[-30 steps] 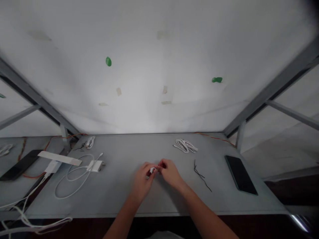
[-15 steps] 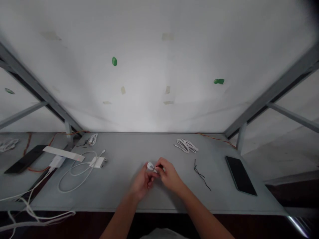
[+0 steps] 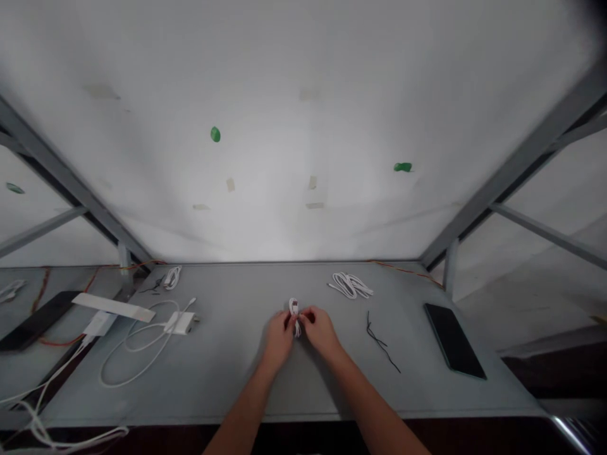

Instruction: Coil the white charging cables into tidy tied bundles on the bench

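A small bundle of white cable (image 3: 294, 306) stands lengthwise between my two hands over the middle of the grey table. My left hand (image 3: 279, 333) pinches it from the left side. From the right, my right hand (image 3: 318, 327) has thumb and forefinger closed at the bundle's middle, where a dark tie showed a moment before; the fingertips hide it now. Right of my hands lie several black twist ties (image 3: 379, 341). Behind them rests a loosely coiled white cable (image 3: 351, 285).
A white charger (image 3: 180, 322) with a looped cable lies left, near a white strip (image 3: 114, 307). Another bundled cable (image 3: 172, 278) sits at the back left. A black phone (image 3: 454, 341) lies at right, another phone (image 3: 38, 320) at far left. Metal frame bars slope up both sides.
Both hands have turned the cable bundle from end-on to lengthwise, its loop pointing away from me. My left hand has rotated and moved slightly right. The camera view has shifted a little.
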A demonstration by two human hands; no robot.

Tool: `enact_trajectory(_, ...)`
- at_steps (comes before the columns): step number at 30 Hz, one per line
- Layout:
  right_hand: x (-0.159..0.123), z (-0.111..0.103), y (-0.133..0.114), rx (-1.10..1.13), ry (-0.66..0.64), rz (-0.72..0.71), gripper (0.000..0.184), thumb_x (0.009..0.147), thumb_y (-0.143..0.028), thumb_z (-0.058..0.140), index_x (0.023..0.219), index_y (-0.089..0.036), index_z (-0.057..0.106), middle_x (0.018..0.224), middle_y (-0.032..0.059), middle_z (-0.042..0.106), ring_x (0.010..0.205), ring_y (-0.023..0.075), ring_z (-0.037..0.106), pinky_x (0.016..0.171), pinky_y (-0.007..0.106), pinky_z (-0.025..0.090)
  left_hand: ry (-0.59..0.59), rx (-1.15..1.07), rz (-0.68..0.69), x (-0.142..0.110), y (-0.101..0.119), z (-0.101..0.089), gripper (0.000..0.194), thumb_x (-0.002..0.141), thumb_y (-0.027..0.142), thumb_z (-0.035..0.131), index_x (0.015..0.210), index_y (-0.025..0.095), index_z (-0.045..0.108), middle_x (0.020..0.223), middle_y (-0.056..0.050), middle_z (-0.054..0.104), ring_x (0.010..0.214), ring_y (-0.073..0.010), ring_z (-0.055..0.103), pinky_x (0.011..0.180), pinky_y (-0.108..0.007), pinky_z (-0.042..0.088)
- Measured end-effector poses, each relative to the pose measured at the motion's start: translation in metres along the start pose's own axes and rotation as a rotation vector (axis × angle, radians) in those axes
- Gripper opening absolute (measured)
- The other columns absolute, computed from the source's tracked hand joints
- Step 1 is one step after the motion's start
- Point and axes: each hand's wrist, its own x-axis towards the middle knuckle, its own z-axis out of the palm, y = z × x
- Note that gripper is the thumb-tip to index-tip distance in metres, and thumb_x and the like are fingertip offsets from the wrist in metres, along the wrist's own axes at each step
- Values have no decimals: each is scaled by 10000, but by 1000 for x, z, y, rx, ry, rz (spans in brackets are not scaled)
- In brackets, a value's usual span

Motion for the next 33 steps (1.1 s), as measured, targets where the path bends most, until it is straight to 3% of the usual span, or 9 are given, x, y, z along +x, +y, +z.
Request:
enact_trajectory(2,-3,-7,6,-211,82,-118,277,923,-218,550,1102,-176,757,1170,154,768,1121,293,675,1015,461,484,88,152,18,7,-3,-4,405,1003,450,506,1169,204,782,1025,-136,751,1018,-304,680,962,-427,493)
enact_trajectory(4,-11,-13,15,-461,96,-190,447,978,-243,509,1392,-194,668,1517,174,610,1429,345,510,1197,573,323,160,367,58,7,-12,-14,445,1036,399,443,1297,204,747,1176,-167,737,1173,-332,650,1053,-478,462)
enact_trajectory(6,-19,-16,24,-615,54,-190,539,1022,-287,467,1550,-214,546,1677,140,429,1564,364,345,1259,616,211,178,584,132,1,-24,-25,470,1051,372,417,1396,220,698,1412,-171,663,1367,-357,548,1153,-535,394)
enact_trajectory(9,-27,-16,31,-692,22,-218,588,1047,-328,442,1619,-196,458,1722,129,327,1605,363,266,1287,609,176,110,758,226,-12,-43,-35,535,1057,393,429,1546,222,562,1630,-139,502,1534,-357,389,1252,-572,285)
enact_trajectory(12,-30,-16,27,-696,-22,-294,619,1049,-344,455,1646,-187,404,1734,118,288,1617,345,241,1305,592,163,69,822,236,-18,-51,-36,568,1074,407,398,1599,208,488,1671,-133,451,1561,-349,364,1272,-581,259)
enact_trajectory(17,-31,-19,18,-696,-111,-261,625,1056,-371,458,1651,-191,391,1736,99,269,1615,341,247,1309,583,178,79,842,218,-16,-47,-32,562,1072,383,402,1592,196,500,1671,-140,448,1559,-357,373,1276,-586,261)
enact_trajectory(33,-28,-23,15,-692,-148,-199,626,1058,-410,447,1653,-225,388,1743,47,243,1625,308,223,1325,544,160,124,929,271,-16,-55,-31,542,1080,387,407,1577,203,521,1639,-127,498,1533,-341,418,1259,-574,326)
